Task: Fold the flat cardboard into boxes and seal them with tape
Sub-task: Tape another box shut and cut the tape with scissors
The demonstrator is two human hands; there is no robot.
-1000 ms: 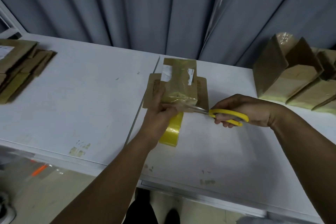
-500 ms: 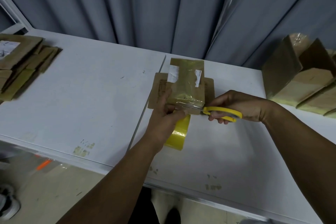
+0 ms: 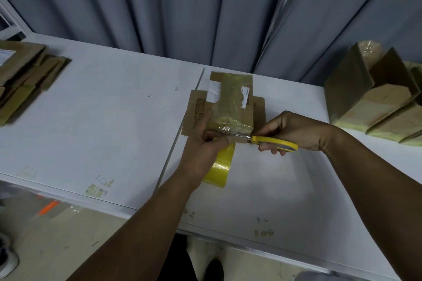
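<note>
A small cardboard box (image 3: 230, 102) lies on the white table (image 3: 114, 121), its top and near end covered in shiny tape, its side flaps spread flat. My left hand (image 3: 203, 146) grips a yellow tape roll (image 3: 220, 166) just below the box's near end, thumb up against the box's left side. My right hand (image 3: 294, 131) holds yellow-handled scissors (image 3: 271, 141). Their blades lie across the tape strip between roll and box.
A pile of flat cardboard (image 3: 25, 75) lies at the far left of the table. Several folded boxes (image 3: 376, 102) lean together at the far right. Grey curtains hang behind the table. The table's front edge runs below my forearms.
My right hand has pushed the scissors leftward, so the blades now reach further across the tape at the box's near end. My left hand and the roll stay in place.
</note>
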